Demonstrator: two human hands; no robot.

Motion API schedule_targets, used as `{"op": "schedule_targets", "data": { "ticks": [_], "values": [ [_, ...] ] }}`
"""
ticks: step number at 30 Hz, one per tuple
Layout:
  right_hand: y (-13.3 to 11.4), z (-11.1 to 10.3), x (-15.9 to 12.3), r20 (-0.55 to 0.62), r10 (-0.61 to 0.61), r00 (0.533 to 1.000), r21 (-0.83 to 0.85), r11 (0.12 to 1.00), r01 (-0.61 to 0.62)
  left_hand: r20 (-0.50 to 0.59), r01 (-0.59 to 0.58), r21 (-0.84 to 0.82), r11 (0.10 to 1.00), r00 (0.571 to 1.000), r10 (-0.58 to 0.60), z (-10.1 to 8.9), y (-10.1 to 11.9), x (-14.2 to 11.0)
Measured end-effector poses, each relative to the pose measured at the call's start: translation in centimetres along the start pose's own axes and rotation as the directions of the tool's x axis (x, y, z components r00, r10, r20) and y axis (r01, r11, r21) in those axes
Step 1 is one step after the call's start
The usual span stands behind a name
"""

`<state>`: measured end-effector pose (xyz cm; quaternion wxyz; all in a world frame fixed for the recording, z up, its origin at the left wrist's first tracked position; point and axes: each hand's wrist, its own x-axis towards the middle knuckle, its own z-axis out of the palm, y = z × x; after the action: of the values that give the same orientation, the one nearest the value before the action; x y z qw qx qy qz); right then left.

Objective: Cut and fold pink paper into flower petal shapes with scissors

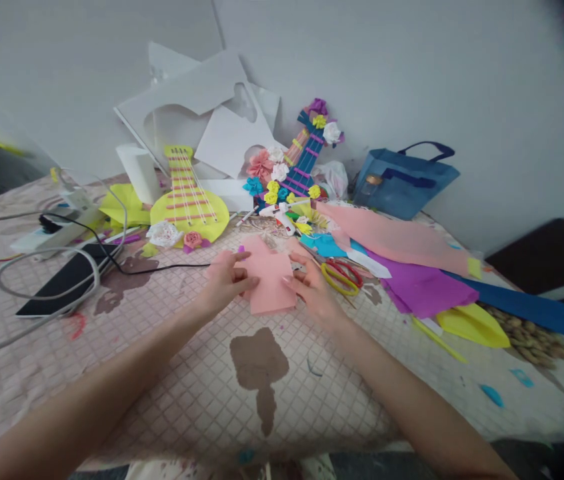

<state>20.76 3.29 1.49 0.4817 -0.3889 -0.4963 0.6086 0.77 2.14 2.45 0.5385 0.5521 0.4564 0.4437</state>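
Note:
Pink crepe-like paper [271, 283] lies in pieces near the middle of the table, between both my hands. My left hand [227, 280] pinches it at the left side, thumb and fingers on the paper. On the right edge, my right hand [312, 283] grips the same paper between thumb and fingers. Just right of that hand rest scissors with yellow handles [341, 279] and another pair with red handles [349, 270]. Behind the paper lies a white glue gun [282, 215].
A yellow paper guitar [189, 200] and a blue flowered one [307, 160] stand at the back. Purple paper [422, 290], a pink strip [397, 237] and a blue bag [402, 183] lie right. A black tablet-like slab [69, 280], cables and a power strip [59, 227] sit left.

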Motion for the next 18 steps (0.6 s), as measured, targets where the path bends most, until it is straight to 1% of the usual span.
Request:
{"op": "schedule_targets", "data": {
  "ticks": [3,5,7,9,11,13,14,16,18],
  "values": [
    [-0.34,0.15,-0.16,0.03,-0.104,0.994,-0.066,0.992,0.106,-0.018,-0.026,-0.006,1.0,1.0,0.026,-0.19,0.06,0.09],
    [-0.57,0.28,-0.25,0.033,-0.136,0.99,-0.098,0.985,0.139,-0.022,-0.053,0.0,0.999,0.998,0.053,-0.31,-0.14,0.22],
    [-0.71,0.34,-0.3,0.007,-0.095,0.995,-0.079,0.992,0.095,-0.019,-0.088,0.029,0.996,0.996,0.088,-0.38,-0.31,0.32],
    [-0.66,0.28,-0.29,-0.014,0.004,1.0,-0.013,1.0,-0.004,-0.014,-0.137,0.083,0.987,0.99,0.138,-0.37,-0.3,0.3],
    [-0.39,0.08,-0.19,0.013,0.085,0.996,0.029,0.996,-0.086,-0.016,-0.2,0.157,0.967,0.979,0.205,-0.29,-0.09,0.13],
    [-0.02,-0.22,-0.03,0.058,0.104,0.993,-0.011,0.995,-0.103,-0.023,-0.268,0.25,0.93,0.959,0.283,-0.15,0.19,-0.13],
    [0.15,-0.36,0.05,0.068,0.084,0.994,-0.049,0.996,-0.08,-0.025,-0.298,0.291,0.909,0.947,0.319,-0.08,0.31,-0.26],
    [0.26,-0.55,0.13,0.068,-0.012,0.998,-0.149,0.989,0.022,-0.025,-0.33,0.324,0.887,0.934,0.357,0.06,0.43,-0.43],
    [0.03,-0.55,0.04,0.057,-0.154,0.986,-0.26,0.952,0.164,-0.019,-0.319,0.261,0.911,0.942,0.335,0.16,0.38,-0.46]
  ]
}}
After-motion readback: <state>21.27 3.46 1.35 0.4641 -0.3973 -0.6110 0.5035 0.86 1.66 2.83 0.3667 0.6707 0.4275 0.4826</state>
